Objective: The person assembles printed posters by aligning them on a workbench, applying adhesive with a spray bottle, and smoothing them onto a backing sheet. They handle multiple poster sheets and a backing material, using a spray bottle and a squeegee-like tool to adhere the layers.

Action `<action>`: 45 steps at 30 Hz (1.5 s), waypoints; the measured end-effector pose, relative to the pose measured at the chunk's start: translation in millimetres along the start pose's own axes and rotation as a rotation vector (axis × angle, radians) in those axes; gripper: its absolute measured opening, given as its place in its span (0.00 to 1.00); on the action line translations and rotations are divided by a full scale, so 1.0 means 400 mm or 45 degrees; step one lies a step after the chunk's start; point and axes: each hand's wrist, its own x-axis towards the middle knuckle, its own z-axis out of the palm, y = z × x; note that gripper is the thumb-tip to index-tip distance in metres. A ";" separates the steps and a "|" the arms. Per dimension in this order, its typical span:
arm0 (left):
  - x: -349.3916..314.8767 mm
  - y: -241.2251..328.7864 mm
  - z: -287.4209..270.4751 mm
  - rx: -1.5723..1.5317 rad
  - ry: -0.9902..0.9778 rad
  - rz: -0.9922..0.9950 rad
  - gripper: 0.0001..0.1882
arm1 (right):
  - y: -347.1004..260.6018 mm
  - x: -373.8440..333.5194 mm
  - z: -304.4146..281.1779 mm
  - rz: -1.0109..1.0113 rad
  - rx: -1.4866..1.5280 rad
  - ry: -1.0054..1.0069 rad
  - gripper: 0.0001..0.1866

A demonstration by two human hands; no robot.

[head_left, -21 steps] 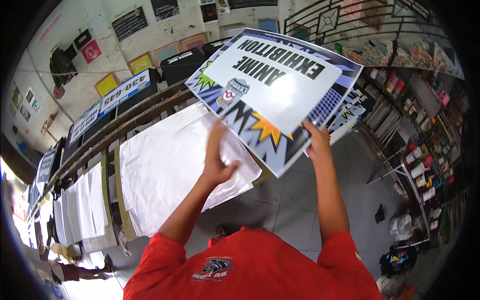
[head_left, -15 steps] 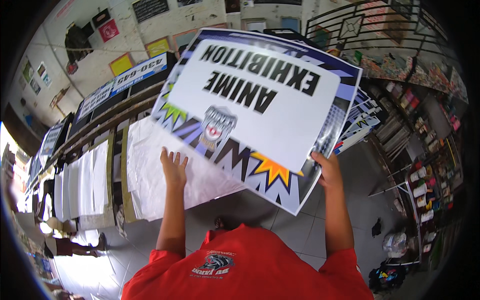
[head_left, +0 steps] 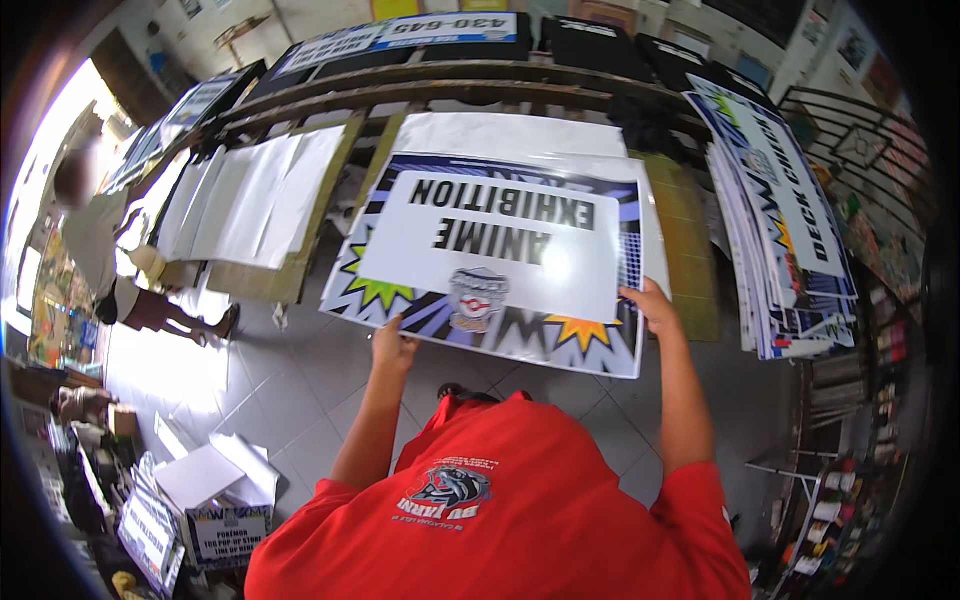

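Observation:
A large printed poster sheet, white in the middle with a purple border and green and orange starbursts, is held out in front of me. Its lettering appears upside down. My left hand grips the near edge toward the left, thumb on top. My right hand has the right edge pinched near its lower corner. Behind and partly under the poster lie white sheets on a yellowish board; whether the poster touches them I cannot tell.
Beyond runs a wooden rack with black panels leaning behind it. More white sheets lie at left. A stack of printed boards stands at right. A person is at far left; loose boards lie lower left.
My left hand, open and off the poster before, has taken hold of its near edge. The poster has turned straighter and now overlaps the white sheets. My view has swung left.

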 end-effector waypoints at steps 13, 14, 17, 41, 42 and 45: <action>-0.006 0.287 -0.111 0.556 -0.275 -0.015 0.09 | -0.248 0.019 0.111 -0.434 -0.503 0.233 0.13; 0.029 0.305 -0.090 0.603 -0.336 -0.003 0.08 | -0.331 0.015 0.132 -0.459 -0.506 0.188 0.13; 0.072 0.376 -0.018 0.572 -0.396 0.091 0.05 | -0.520 0.027 0.181 -0.563 -0.766 0.150 0.12; 0.083 0.636 0.105 0.490 -0.523 0.267 0.08 | -0.573 0.076 0.121 -0.444 -0.359 0.237 0.10; 0.086 0.594 0.080 0.543 -0.476 0.234 0.08 | -0.501 0.074 0.110 -0.450 -0.334 0.260 0.10; 0.093 0.487 -0.015 0.703 -0.345 0.121 0.09 | -0.294 0.084 0.108 -0.330 -0.324 0.313 0.10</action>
